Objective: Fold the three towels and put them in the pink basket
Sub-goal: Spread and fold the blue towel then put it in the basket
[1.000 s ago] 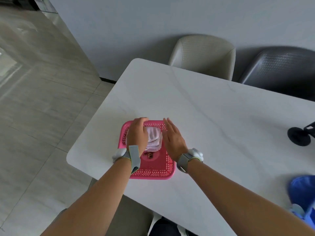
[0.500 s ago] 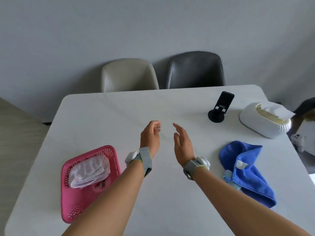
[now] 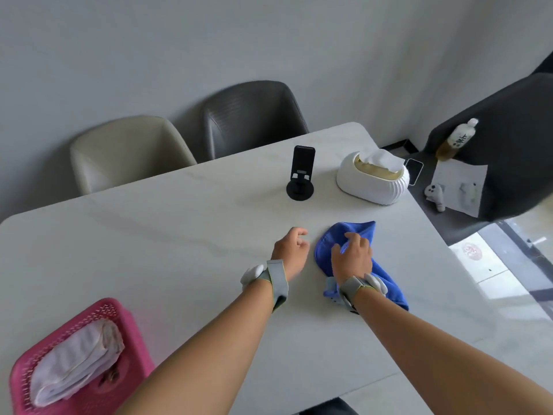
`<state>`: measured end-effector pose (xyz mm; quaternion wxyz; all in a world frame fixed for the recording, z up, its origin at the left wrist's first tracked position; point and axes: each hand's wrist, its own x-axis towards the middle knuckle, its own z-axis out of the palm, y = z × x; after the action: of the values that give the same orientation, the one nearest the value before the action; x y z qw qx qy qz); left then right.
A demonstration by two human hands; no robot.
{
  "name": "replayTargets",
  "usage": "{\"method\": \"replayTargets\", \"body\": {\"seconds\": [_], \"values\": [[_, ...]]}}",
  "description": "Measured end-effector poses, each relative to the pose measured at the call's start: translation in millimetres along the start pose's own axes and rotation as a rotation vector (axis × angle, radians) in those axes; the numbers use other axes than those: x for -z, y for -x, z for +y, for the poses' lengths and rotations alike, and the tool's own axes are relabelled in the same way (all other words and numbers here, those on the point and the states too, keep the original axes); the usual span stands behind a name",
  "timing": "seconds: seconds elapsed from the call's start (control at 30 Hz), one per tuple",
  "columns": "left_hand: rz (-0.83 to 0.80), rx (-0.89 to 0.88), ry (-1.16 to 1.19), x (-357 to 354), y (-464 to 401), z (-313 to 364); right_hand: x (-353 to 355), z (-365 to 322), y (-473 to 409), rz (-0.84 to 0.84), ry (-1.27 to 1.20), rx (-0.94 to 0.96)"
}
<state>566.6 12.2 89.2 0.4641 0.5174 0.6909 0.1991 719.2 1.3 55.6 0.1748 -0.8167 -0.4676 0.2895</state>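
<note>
Our right hand [image 3: 353, 259] now down on crumpled blue towel [image 3: 386, 277] at table centre-right, fingers curled gripping cloth; left hand [image 3: 290, 250] beside it, fingers loosely curled. White towel [image 3: 71, 363] folded in pink basket [image 3: 131, 330].

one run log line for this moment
folded white towel in pink basket | right hand on crumpled blue towel | left hand beside, empty

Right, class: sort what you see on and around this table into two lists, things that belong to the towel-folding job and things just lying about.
Part of the job:
pink basket
white towel, folded in the basket
blue towel, under the right hand
left hand, beside it

Just lying about:
phone stand
tissue box
bottle
chairs
</note>
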Motion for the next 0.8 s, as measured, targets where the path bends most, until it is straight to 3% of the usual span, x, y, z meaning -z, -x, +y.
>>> {"method": "replayTargets", "body": {"seconds": [0.13, 0.27, 0.5, 0.63, 0.73, 0.8], "values": [[-0.249, 0.149, -0.213, -36.2, -0.1, -11.6, 4.1, 30.8, -13.7, -0.182, -0.086, -0.235], [-0.414, 0.241, -0.219, -67.5, 6.2, -27.9, -10.3, 49.3, -22.6, -0.257, -0.342, -0.376], [-0.323, 0.295, -0.187, -72.1, 12.6, -57.5, -14.0, 34.9, -6.9, -0.408, -0.622, -0.411], [-0.272, 0.271, -0.191, -51.7, 8.3, -63.4, -23.3, 30.1, -2.8, -0.477, -0.495, -0.247], [-0.294, 0.187, -0.312, -25.9, -0.7, -63.5, -25.0, 22.1, -2.4, -0.379, -0.073, 0.187], [-0.296, 0.119, -0.455, -7.1, -7.2, -63.2, -30.4, 14.1, -4.5, -0.425, 0.091, 0.454]]}}
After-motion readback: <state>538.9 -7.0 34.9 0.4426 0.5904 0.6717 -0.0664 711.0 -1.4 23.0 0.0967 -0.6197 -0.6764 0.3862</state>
